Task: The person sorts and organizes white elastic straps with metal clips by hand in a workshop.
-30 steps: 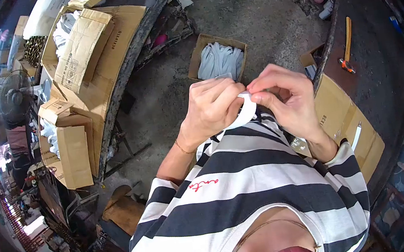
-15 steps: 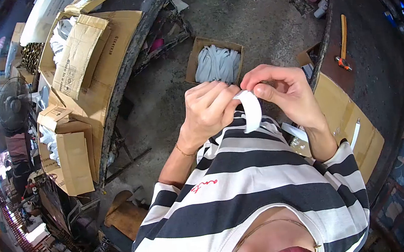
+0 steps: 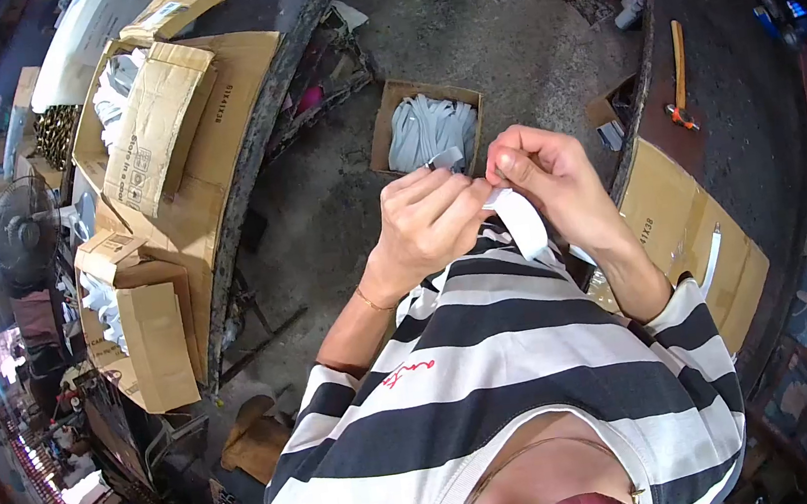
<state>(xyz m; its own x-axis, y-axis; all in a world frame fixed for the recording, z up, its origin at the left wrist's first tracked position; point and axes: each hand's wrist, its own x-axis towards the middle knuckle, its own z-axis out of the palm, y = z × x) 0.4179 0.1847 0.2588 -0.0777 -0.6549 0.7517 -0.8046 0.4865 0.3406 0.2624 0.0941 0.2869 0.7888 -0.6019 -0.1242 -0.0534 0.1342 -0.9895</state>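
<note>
A white strap (image 3: pixel 524 224) is held in front of my striped shirt, its loose part curving down to the right. My left hand (image 3: pixel 430 219) is closed around the strap, and its fingers hide part of it. A short greyish-white end (image 3: pixel 447 158) with a dark edge sticks out above those fingers. Close against it, my right hand (image 3: pixel 556 178) is closed in a pinch at the strap beside the left fingertips. The exact grip point is partly hidden.
A cardboard box (image 3: pixel 380 139) of grey-white straps sits beyond my hands. On the left bench are open cartons (image 3: pixel 157 333) with more straps. A hammer (image 3: pixel 679 67) and flattened cardboard (image 3: pixel 652 186) lie on the right bench. A fan (image 3: pixel 23 230) stands far left.
The loose part of the strap has swung right and straightened somewhat. A greyish end now shows above my left hand. My right hand's fingers have drawn in closer together.
</note>
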